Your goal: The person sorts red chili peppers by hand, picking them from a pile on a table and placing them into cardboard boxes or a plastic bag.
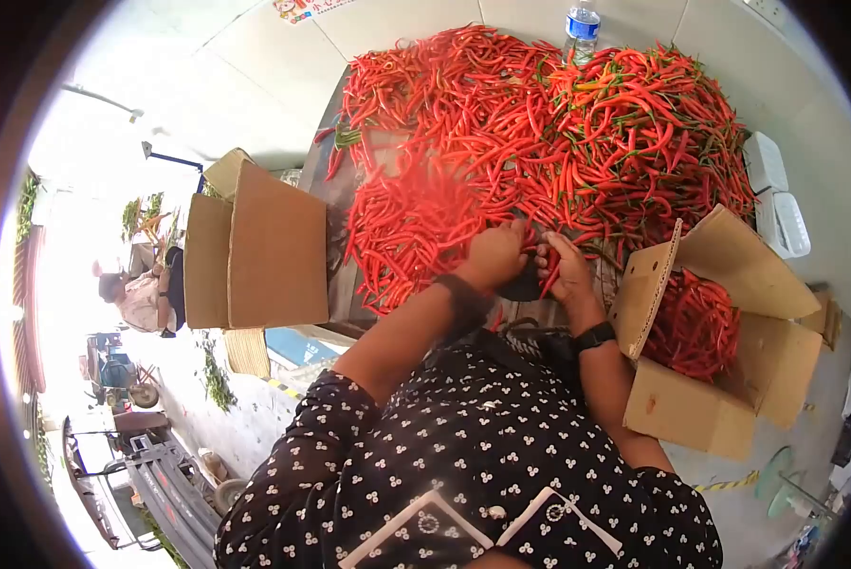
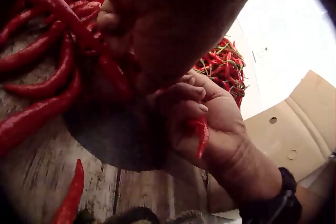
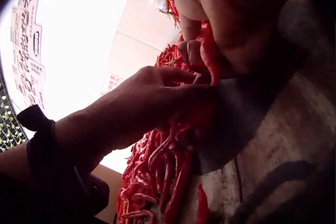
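At the table's near edge, my left hand (image 1: 497, 258) and right hand (image 1: 569, 273) meet fingertip to fingertip. My right hand (image 3: 231, 19) curls its fingers round a red chilli (image 3: 210, 58), whose tip points down out of the fist. Red chillies (image 3: 195, 120) show under the curled fingers of my left hand (image 3: 142, 98). One long chilli (image 2: 114, 79) lies against the left palm in the left wrist view. Below both hands is a dark rounded patch (image 2: 118, 134) on the wooden top. A loose chilli (image 2: 71, 195) rests beside it.
Red chillies (image 1: 416, 199) spread across the table; a taller heap with green stems (image 1: 634, 133) is at back right. An open carton (image 1: 691, 408) holding chillies (image 1: 695, 327) stands right, another carton (image 1: 278, 247) left. A bottle (image 1: 583, 28) and white trays (image 1: 783, 223) are behind. A seated person (image 1: 141, 294) is far left.
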Demonstrator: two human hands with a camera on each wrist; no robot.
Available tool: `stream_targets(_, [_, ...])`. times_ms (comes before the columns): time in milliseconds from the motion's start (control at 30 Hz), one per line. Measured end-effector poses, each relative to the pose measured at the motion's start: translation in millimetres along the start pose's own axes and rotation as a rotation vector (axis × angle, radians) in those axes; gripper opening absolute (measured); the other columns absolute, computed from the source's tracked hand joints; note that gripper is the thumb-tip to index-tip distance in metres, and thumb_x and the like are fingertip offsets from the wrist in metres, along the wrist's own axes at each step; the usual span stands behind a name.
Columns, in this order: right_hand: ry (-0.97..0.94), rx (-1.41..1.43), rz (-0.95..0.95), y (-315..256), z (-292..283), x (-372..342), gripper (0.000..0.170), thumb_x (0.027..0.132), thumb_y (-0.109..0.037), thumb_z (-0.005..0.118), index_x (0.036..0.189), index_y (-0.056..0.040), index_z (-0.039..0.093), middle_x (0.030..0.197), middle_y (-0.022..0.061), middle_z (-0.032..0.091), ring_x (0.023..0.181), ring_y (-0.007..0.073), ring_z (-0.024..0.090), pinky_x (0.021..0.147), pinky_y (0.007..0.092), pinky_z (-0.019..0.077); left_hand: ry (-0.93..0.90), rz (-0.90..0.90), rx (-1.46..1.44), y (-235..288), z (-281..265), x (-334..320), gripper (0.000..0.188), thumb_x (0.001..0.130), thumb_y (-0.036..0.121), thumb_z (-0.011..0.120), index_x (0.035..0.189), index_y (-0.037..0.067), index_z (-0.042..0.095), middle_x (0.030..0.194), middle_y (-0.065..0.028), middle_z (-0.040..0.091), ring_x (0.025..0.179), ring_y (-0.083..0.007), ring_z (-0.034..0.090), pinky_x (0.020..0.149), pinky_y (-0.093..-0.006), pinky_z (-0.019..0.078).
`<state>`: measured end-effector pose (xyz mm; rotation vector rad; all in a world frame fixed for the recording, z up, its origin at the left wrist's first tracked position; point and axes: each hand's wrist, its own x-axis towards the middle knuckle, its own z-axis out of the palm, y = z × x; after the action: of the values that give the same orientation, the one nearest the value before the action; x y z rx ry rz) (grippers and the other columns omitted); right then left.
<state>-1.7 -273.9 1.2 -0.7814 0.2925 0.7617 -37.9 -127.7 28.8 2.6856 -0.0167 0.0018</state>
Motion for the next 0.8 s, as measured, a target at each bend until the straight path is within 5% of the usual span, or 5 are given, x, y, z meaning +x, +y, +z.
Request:
stream_targets(133, [-0.004, -0.028, -0.008, 2.1, -2.2, 1.7, 0.01, 0.085, -0.021, 0.053, 0.09, -0.0128, 0.052, 0.066, 0.0004, 0.053, 0.054, 0.0115, 0.048, 0.044, 0.0233, 0.0358, -0.072, -0.065, -0.022, -0.5, 4.9, 0.6, 0.032, 0.068, 0.017, 0.059, 0.094, 0.004, 0.047, 0.078, -0.0156, 0.059, 0.073, -0.0326, 0.06, 0.062, -0.0421, 0.0478])
stream_targets(333, [0.003, -0.059, -0.016, 1.3, -1.6, 0.6, 0.011, 0.085, -0.022, 0.053, 0.09, -0.0121, 0.051, 0.07, 0.0027, 0.056, 0.06, 0.0133, 0.054, 0.047, 0.0251, 0.0381, -0.032, 0.008, -0.224, -7.9, -2.2, 1.3, 0.033, 0.075, 0.011, 0.051, 0.107, 0.012, 0.054, 0.077, -0.0139, 0.062, 0.067, -0.0264, 0.062, 0.058, -0.0369, 0.0483])
stream_targets(400, [0.045, -0.069, -0.018, -1.0, 8.0, -5.3, 0.015, 0.086, -0.025, 0.051, 0.091, -0.0108, 0.051, 0.075, 0.0038, 0.059, 0.063, 0.0133, 0.055, 0.048, 0.0244, 0.0377, -0.315, -0.297, -1.004, 12.8, -31.6, -2.1, 0.03, 0.079, 0.008, 0.048, 0.108, 0.008, 0.056, 0.077, -0.0077, 0.064, 0.063, -0.0145, 0.062, 0.055, -0.0285, 0.0478])
stream_targets(533, [0.037, -0.046, 0.0, -7.0, 18.8, -12.1, 0.029, 0.089, -0.037, 0.046, 0.093, -0.0081, 0.052, 0.085, 0.0061, 0.062, 0.072, 0.0154, 0.058, 0.054, 0.0271, 0.043, -0.384, -0.226, -0.963, 1.8, -24.3, 1.8, 0.026, 0.082, 0.007, 0.047, 0.106, 0.005, 0.057, 0.076, -0.0021, 0.063, 0.061, -0.0073, 0.058, 0.053, -0.0231, 0.0461])
stream_targets(800, [-0.134, 0.137, 0.012, 1.5, 2.0, 2.9, 0.034, 0.088, -0.04, 0.046, 0.097, -0.0083, 0.055, 0.09, 0.0062, 0.061, 0.079, 0.0196, 0.059, 0.07, 0.0332, 0.0492, -0.25, -0.066, -0.448, 36.0, -37.6, 0.2, 0.034, 0.071, 0.017, 0.06, 0.101, 0.002, 0.057, 0.073, -0.0092, 0.062, 0.059, -0.0152, 0.06, 0.055, -0.028, 0.0475])
